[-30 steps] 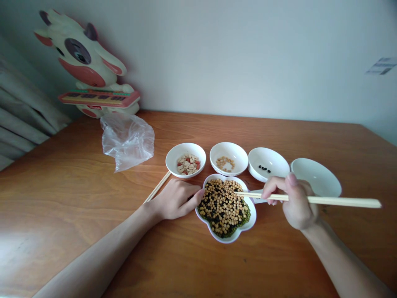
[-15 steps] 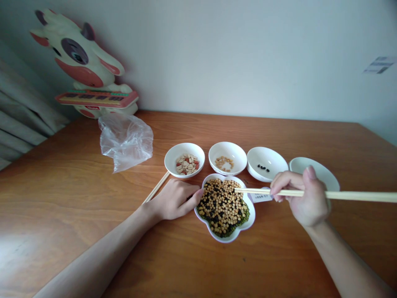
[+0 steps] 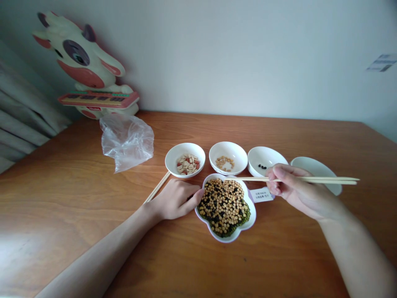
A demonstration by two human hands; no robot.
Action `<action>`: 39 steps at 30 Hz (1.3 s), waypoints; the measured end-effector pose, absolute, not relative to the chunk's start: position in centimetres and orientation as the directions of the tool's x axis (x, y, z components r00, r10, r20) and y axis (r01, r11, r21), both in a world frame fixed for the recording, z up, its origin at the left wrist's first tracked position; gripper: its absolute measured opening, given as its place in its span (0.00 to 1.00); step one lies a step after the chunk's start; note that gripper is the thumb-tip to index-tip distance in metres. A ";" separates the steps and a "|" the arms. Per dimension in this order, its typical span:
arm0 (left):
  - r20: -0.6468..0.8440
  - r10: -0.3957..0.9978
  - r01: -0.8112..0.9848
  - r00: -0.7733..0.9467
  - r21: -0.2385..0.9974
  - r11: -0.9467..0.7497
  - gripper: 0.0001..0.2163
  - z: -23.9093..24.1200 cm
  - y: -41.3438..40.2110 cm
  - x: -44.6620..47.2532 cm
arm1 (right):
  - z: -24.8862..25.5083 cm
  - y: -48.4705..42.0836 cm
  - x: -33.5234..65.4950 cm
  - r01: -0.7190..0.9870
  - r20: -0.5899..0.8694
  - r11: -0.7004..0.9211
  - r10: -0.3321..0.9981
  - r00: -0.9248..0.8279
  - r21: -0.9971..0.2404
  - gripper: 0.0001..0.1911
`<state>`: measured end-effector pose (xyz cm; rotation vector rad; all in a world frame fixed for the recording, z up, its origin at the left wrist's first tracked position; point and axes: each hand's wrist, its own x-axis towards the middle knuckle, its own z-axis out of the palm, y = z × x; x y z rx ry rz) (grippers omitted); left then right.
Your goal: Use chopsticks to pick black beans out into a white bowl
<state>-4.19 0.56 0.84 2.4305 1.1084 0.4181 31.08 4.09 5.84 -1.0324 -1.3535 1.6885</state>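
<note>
A flower-shaped white bowl full of mixed yellow, black and green beans sits in front of me. My left hand rests flat on the table against the bowl's left rim, fingers loosely together, holding nothing. My right hand pinches a pair of wooden chopsticks held nearly level, their tips over the bowl's far edge. Behind stand three small white bowls: one with peanuts, one with yellow beans, one with a few black beans.
A white dish lies at the right, partly behind my right hand. Another pair of chopsticks lies beside the peanut bowl. A crumpled clear plastic bag and a cow-shaped toy stand at the back left by the wall. A small label lies by the big bowl.
My right hand has risen and turned, bringing the chopsticks up from the bean pile to the bowl's far edge. The left hand has stayed put.
</note>
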 end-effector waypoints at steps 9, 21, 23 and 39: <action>0.105 0.764 0.634 0.636 0.493 -0.596 0.22 0.9 0.6 -4.2 | 6.5 4.2 30.8 -0.116 -0.057 -0.103 0.935 -0.351 -0.988 0.26; 0.098 0.768 0.643 0.633 0.485 -0.593 0.22 0.9 0.6 -4.2 | 6.3 2.6 32.0 0.270 0.160 0.365 0.809 -0.565 -0.891 0.36; 0.096 0.768 0.645 0.633 0.484 -0.592 0.22 0.9 0.6 -4.2 | 6.3 2.5 32.0 0.285 0.131 0.332 0.826 -0.549 -0.899 0.40; 0.104 0.759 0.637 0.642 0.478 -0.605 0.22 1.1 0.6 -4.2 | 5.8 3.2 31.4 0.259 0.018 0.134 0.913 -0.407 -0.956 0.32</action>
